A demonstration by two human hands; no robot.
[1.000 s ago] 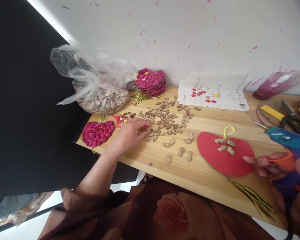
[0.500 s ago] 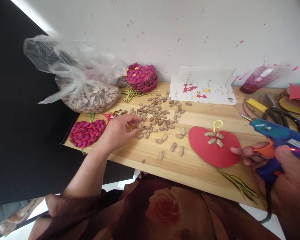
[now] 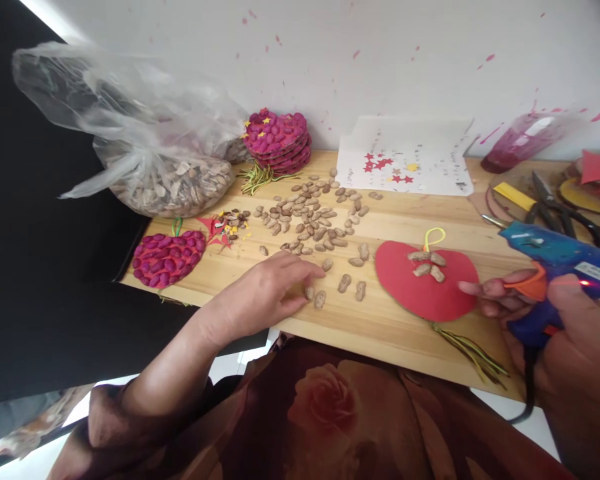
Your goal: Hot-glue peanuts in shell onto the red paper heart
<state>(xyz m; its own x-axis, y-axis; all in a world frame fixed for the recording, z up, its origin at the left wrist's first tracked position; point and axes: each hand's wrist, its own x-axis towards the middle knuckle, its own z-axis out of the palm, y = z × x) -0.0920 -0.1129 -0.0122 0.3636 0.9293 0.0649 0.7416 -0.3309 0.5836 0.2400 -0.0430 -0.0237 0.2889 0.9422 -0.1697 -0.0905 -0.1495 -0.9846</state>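
Visitor: Where has the left hand (image 3: 265, 300) got to?

Maker: It has left the thick scatter of loose peanuts (image 3: 310, 217) that lies behind and to the left of the red cardboard shape (image 3: 425, 290). Now it rests palm down just left of that shape, by the front edge of the tabletop (image 3: 380, 327). Its fingers are stretched out over the stray peanuts (image 3: 320, 299) there. Whether the thumb has one pinched I cannot tell.

Visitor: And the right hand?

Maker: The right hand (image 3: 565, 333) stays clamped round the glue gun (image 3: 555, 257), just right of the red shape. One finger is on the orange trigger and the other fingertips reach almost to the shape's right rim. The nozzle points left toward the shape but is clear of it, and a small red light shows on the gun's body.

Visitor: Anything new on the shape itself?

Maker: No. The three glued peanuts (image 3: 427, 263) sit at its top under the yellow loop (image 3: 433, 237), as they did a second ago. The rest of the red face is bare.

Visitor: So what does the shift amount to?

Maker: As I judge it, picking has moved from the far heap to the strays closest to the shape. Covering looks barely begun, set against the magenta shell-covered piece (image 3: 167, 257) far to the shape's left.
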